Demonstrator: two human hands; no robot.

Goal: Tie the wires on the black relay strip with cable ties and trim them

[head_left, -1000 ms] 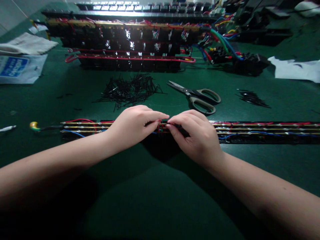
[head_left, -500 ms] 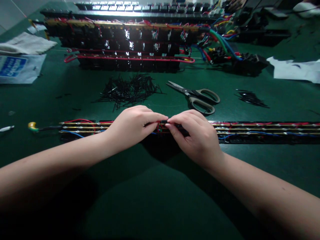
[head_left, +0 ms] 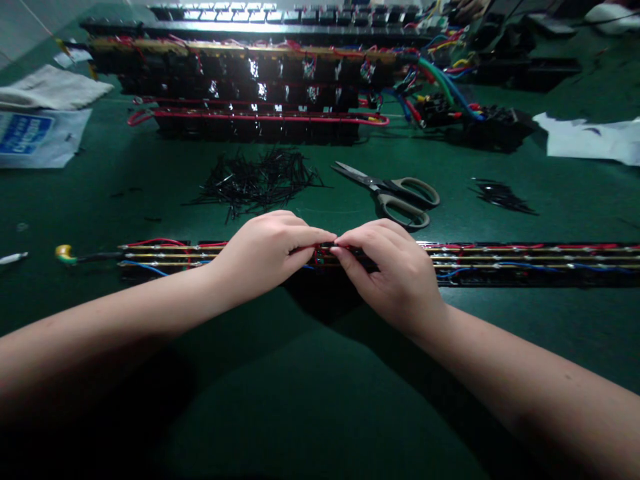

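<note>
A long black wired strip [head_left: 530, 258] with brass-coloured rods and red and blue wires lies across the green table. My left hand [head_left: 273, 250] is over its middle, thumb and forefinger pinched together at the strip. From the other side my right hand [head_left: 395, 263] meets it, also in a pinch, the fingertips of both hands almost touching. Whatever is between the fingers is too small and too hidden to make out. Beyond the hands lie a heap of thin black cable ties or sleeves [head_left: 260, 180] and a pair of scissors [head_left: 385, 190], blades pointing left.
A larger black assembly [head_left: 250, 80] with bundled wires stands along the back. To the right is a small pile of black pieces [head_left: 504, 197] near white paper [head_left: 590, 139]. A glove-like cloth [head_left: 55, 87] and a printed plastic bag [head_left: 43, 137] lie at the left.
</note>
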